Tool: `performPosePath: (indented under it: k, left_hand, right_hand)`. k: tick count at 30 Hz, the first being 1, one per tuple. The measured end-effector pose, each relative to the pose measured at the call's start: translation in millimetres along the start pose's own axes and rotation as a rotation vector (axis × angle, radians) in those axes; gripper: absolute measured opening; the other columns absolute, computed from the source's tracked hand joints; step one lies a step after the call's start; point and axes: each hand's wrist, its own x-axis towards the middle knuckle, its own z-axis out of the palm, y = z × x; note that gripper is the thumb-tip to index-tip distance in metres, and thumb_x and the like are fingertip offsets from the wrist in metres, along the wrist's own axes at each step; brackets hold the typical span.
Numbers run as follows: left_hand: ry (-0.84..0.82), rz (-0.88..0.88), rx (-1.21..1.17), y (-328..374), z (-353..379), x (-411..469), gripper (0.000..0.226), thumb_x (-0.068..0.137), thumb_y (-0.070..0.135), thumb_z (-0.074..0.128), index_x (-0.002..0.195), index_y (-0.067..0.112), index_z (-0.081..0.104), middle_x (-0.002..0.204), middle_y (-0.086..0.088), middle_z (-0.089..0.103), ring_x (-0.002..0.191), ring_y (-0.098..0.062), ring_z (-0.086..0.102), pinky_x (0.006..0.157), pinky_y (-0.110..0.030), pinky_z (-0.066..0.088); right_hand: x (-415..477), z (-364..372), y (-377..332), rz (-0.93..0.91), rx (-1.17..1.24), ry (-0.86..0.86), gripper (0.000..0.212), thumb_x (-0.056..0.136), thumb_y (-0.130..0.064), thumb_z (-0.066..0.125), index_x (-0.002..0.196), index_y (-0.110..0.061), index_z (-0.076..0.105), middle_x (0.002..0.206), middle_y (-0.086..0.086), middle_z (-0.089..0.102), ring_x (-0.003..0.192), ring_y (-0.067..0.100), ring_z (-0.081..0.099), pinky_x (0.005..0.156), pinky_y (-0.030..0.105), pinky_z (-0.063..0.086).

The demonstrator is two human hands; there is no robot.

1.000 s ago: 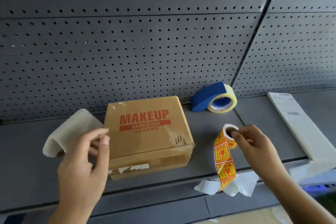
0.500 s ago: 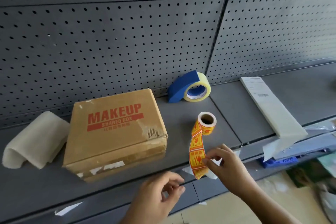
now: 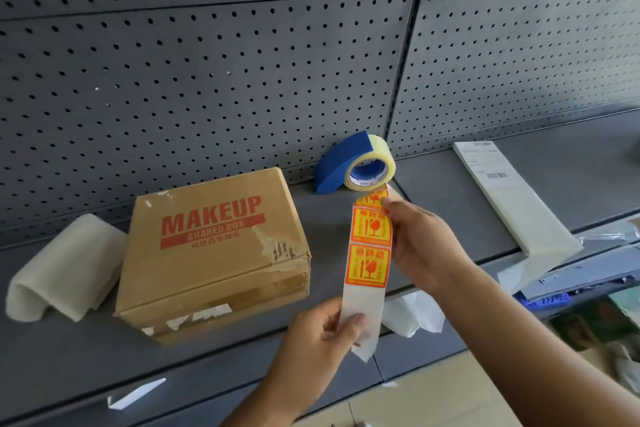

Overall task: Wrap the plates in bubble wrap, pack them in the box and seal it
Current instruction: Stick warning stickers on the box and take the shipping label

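The cardboard box (image 3: pixel 214 253) sits closed on the grey shelf (image 3: pixel 69 357), left of the middle of the view. It has "MAKEUP SHARED BOX" printed in red on its lid and torn scraps of old tape at its near right corner and along its front face. The plates cannot be seen (the shut lid hides anything inside).

At three o'clock from the box, both hands hold a strip of orange-and-yellow fragile stickers (image 3: pixel 370 246) upright in the air, clear of the shelf. The left hand (image 3: pixel 311 336), at five o'clock from the box, pinches the bare white backing at the strip's lower end between thumb and curled fingers. The right hand (image 3: pixel 426 246) grips the strip higher up, its thumb on the edge of the top sticker and its fingers folded behind. What lies inside that palm cannot be told.

A blue tape dispenser (image 3: pixel 332 166) with a roll of clear tape stands at one o'clock from the box, against the perforated back panel (image 3: pixel 207 62). At nine o'clock, a loosely rolled sheet of white foam wrap (image 3: pixel 65 270) touches or nearly touches the box's left side. A crumpled bit of white paper (image 3: pixel 412 315) lies at the shelf's front edge, below the right wrist. At three o'clock in the view, a flat white printed sheet (image 3: pixel 512 198) lies across the shelf.
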Motion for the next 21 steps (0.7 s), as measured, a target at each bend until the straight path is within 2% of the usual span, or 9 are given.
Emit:
performPosePath:
  k: [2, 5, 7, 8, 10, 12, 14, 19, 21]
  left_hand:
    - [0.02, 0.007, -0.07, 3.4, -2.1, -1.3, 0.016, 0.094, 0.037, 0.065, 0.103, 0.031, 0.076, 0.092, -0.002, 0.079, 0.083, -0.019, 0.072, 0.073, -0.029, 0.053]
    - [0.055, 0.052, -0.168, 9.9, -4.9, -3.0, 0.012, 0.101, 0.014, 0.063, 0.106, 0.02, 0.073, 0.085, -0.003, 0.077, 0.07, -0.009, 0.066, 0.063, -0.02, 0.049]
    - [0.071, 0.073, -0.24, 17.5, -5.8, -2.7, 0.018, 0.1, 0.004, 0.059, 0.111, 0.016, 0.067, 0.086, -0.006, 0.077, 0.069, -0.009, 0.069, 0.06, -0.018, 0.05]
    - [0.084, 0.09, -0.26, 21.4, -6.2, -2.2, 0.021, 0.101, 0.004, 0.059, 0.111, 0.02, 0.067, 0.086, -0.007, 0.077, 0.069, -0.01, 0.069, 0.059, -0.018, 0.05]
    - [0.107, 0.122, -0.263, 25.3, -7.0, -0.6, 0.031, 0.101, 0.006, 0.058, 0.108, 0.035, 0.069, 0.086, -0.006, 0.075, 0.07, -0.009, 0.066, 0.059, -0.02, 0.049]
    - [0.117, 0.135, -0.24, 27.6, -8.4, 0.0, 0.041, 0.102, 0.008, 0.058, 0.105, 0.047, 0.069, 0.087, -0.002, 0.075, 0.073, -0.008, 0.065, 0.061, -0.022, 0.05]
    - [0.117, 0.142, -0.22, 27.1, -8.8, 0.7, 0.045, 0.102, 0.007, 0.056, 0.106, 0.051, 0.069, 0.088, -0.002, 0.075, 0.075, -0.009, 0.065, 0.063, -0.024, 0.051]
    - [0.111, 0.191, -0.128, 25.5, -6.9, 0.3, 0.047, 0.103, 0.01, 0.057, 0.112, 0.055, 0.066, 0.094, -0.003, 0.076, 0.081, -0.012, 0.068, 0.067, -0.025, 0.054]
    - [0.109, 0.216, -0.059, 21.8, -6.4, 1.2, 0.038, 0.102, 0.02, 0.058, 0.118, 0.054, 0.064, 0.099, 0.001, 0.076, 0.087, -0.014, 0.07, 0.074, -0.032, 0.057]
  right_hand:
    - [5.6, -0.7, -4.2, -0.028, -0.011, 0.014, 0.033, 0.102, -0.016, 0.053, 0.129, 0.002, 0.057, 0.093, 0.015, 0.074, 0.081, 0.026, 0.072, 0.083, 0.047, 0.058]
    - [-1.8, -1.5, 2.6, -0.132, -0.244, 0.144, 0.024, 0.098, -0.019, 0.062, 0.119, -0.009, 0.058, 0.102, 0.014, 0.074, 0.079, 0.025, 0.072, 0.077, 0.046, 0.062]
    - [-15.6, -5.1, 13.2, -0.357, -0.557, 0.244, 0.022, 0.094, -0.022, 0.069, 0.111, -0.02, 0.056, 0.102, 0.004, 0.066, 0.077, 0.013, 0.066, 0.071, 0.027, 0.06]
    - [-23.4, -8.0, 17.8, -0.503, -0.692, 0.233, 0.02, 0.093, -0.02, 0.07, 0.107, -0.022, 0.057, 0.101, -0.001, 0.062, 0.078, 0.011, 0.062, 0.067, 0.017, 0.054]
    - [-36.1, -14.2, 23.8, -0.744, -0.904, 0.11, 0.015, 0.091, -0.017, 0.071, 0.102, -0.023, 0.064, 0.105, -0.007, 0.056, 0.088, 0.011, 0.058, 0.071, 0.011, 0.046]
    - [-43.9, -17.5, 26.7, -0.853, -1.058, -0.037, 0.012, 0.091, -0.026, 0.07, 0.103, -0.024, 0.07, 0.11, -0.011, 0.056, 0.103, 0.01, 0.056, 0.082, 0.01, 0.043]
    - [-46.5, -18.2, 28.6, -0.905, -1.183, -0.12, 0.02, 0.092, -0.038, 0.062, 0.106, -0.027, 0.071, 0.112, -0.017, 0.057, 0.112, 0.011, 0.053, 0.09, 0.012, 0.041]
    - [-47.1, -17.8, 27.5, -1.0, -1.298, -0.095, 0.023, 0.093, -0.044, 0.059, 0.108, -0.03, 0.071, 0.112, -0.023, 0.061, 0.105, 0.007, 0.053, 0.086, 0.015, 0.045]
    - [-46.3, -16.8, 26.2, -1.027, -1.326, -0.106, 0.024, 0.093, -0.044, 0.061, 0.108, -0.028, 0.072, 0.109, -0.019, 0.064, 0.102, 0.013, 0.058, 0.082, 0.026, 0.051]
